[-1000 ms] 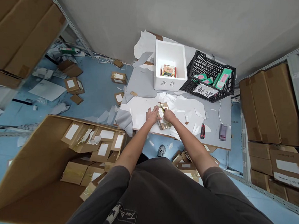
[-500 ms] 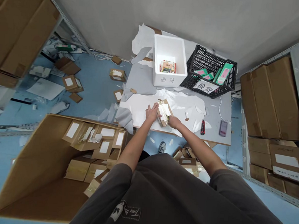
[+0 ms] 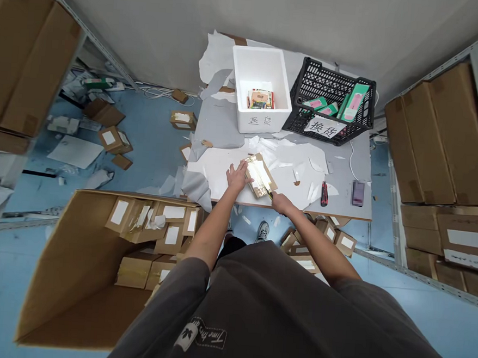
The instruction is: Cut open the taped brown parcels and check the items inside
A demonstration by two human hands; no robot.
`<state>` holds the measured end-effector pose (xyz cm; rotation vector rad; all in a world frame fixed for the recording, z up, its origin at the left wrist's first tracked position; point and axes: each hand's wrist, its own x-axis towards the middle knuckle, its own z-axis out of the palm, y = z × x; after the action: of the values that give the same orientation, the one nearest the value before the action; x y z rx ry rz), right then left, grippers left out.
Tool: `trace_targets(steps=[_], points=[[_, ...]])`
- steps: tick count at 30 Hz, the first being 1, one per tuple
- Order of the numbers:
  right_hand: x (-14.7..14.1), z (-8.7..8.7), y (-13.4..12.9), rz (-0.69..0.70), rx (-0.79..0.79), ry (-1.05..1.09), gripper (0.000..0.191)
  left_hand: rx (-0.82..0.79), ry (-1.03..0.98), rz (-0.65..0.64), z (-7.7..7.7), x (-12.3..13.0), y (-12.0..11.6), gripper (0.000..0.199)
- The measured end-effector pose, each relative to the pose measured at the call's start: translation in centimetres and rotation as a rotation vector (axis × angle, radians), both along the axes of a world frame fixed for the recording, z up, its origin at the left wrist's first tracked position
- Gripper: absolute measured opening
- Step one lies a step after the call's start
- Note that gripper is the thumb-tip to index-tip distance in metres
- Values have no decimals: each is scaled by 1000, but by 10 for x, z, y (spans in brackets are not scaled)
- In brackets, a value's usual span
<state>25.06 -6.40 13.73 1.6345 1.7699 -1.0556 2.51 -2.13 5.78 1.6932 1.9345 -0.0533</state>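
Note:
A small taped cardboard box [image 3: 261, 174] with a white label lies tilted on the white paper covering the table [image 3: 217, 169]. Against its left side rests my left hand [image 3: 237, 177], fingers spread. My right hand [image 3: 281, 202] is closed round a cutter [image 3: 269, 193], whose tip is at the lower right part of the box. Farther right on the table are a red and black tool [image 3: 324, 194] and a phone-like device [image 3: 357, 193].
Behind the box stand a white foam bin [image 3: 263, 122] with packets and a black crate [image 3: 299, 107] with green boxes. At lower left is a large open carton [image 3: 75, 233] of parcels. Shelves with cartons [image 3: 442, 133] flank both sides; more parcels lie on the floor.
My right hand and the cutter have moved slightly down and away from the box's middle, showing more of the blade. The whole view has shifted a little.

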Motion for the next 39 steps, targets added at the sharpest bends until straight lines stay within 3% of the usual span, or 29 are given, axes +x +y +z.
trace_targets(steps=[9, 11, 13, 15, 17, 23, 26, 28, 34, 39], points=[[14, 7, -25, 92, 78, -40, 44, 12, 99, -72, 10, 7, 3, 92], [26, 8, -29, 56, 98, -22, 40, 77, 72, -213, 16, 12, 1, 81], [38, 7, -29, 0, 158, 4, 36, 97, -13, -467, 21, 18, -5, 72], [49, 3, -25, -66, 236, 32, 36, 65, -83, -690, 24, 24, -12, 75], [56, -6, -20, -156, 293, 86, 35, 55, -69, -772, 23, 29, -17, 80], [64, -44, -7, -578, 123, 459, 22, 68, 17, -737, 13, 42, -7, 71], [61, -57, -4, -641, 71, 490, 16, 49, 11, -625, 11, 51, -4, 72], [58, -61, -1, -588, 65, 468, 17, 51, 49, -518, 12, 59, -7, 68], [55, -65, 20, -243, 138, 308, 55, 89, 121, -349, 13, 77, -22, 68], [45, -70, 50, -43, 223, 210, 56, 63, 144, -279, 12, 68, -11, 69]])
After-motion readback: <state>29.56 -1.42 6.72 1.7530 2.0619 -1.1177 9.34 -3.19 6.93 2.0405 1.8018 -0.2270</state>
